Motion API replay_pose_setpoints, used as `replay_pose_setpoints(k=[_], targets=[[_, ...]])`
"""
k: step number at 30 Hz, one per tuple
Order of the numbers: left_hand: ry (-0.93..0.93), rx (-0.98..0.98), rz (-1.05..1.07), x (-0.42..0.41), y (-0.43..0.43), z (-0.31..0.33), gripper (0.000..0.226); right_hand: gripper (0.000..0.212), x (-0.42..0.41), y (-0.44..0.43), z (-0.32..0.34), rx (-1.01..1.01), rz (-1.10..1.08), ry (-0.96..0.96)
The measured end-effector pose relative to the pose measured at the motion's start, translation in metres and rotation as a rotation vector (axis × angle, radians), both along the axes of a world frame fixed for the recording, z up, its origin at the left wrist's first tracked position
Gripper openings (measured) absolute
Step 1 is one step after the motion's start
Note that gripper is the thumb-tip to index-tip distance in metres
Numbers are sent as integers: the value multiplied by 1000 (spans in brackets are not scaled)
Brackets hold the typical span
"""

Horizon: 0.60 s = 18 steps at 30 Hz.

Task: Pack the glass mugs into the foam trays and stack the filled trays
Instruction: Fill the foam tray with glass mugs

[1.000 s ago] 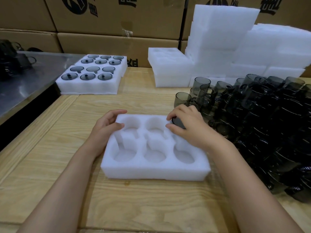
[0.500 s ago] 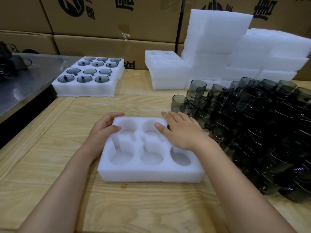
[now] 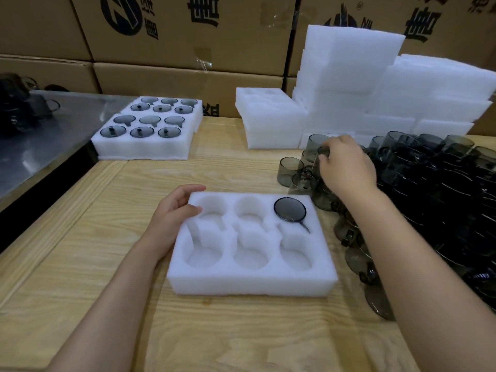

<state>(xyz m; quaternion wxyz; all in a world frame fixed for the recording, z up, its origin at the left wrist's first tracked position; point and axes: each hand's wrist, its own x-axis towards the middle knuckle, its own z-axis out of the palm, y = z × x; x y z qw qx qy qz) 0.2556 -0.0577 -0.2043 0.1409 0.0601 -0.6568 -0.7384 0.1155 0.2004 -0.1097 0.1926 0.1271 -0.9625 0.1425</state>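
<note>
A white six-pocket foam tray (image 3: 252, 283) lies in front of me on the wooden table. One smoky glass mug (image 3: 290, 209) sits upside down in its far right pocket; the other pockets hold nothing. My left hand (image 3: 174, 213) grips the tray's far left corner, thumb on top. My right hand (image 3: 346, 165) is over the pile of grey glass mugs (image 3: 429, 189) at the right, its fingers curled round a mug (image 3: 322, 154) at the pile's near left edge.
Filled foam trays (image 3: 145, 146) with mugs stand at the far left of the table. Empty trays (image 3: 271, 122) and foam blocks (image 3: 349, 63) are stacked at the back. Cardboard boxes (image 3: 188, 36) form the wall behind. A metal counter (image 3: 40, 135) lies to the left.
My right hand left the tray's far right pocket, where a mug now sits, and moved back and right to the mug pile, closing on another mug. The left hand stayed on the tray.
</note>
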Motion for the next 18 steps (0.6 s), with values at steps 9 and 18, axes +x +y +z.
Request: replay_pose_setpoints(k=[9, 18], targets=[[18, 29, 0, 0, 1, 0, 43, 22, -15, -6, -6, 247, -115, -93], [91, 131, 19, 1, -6, 3, 44, 11, 83, -44, 10, -189, 348, 27]])
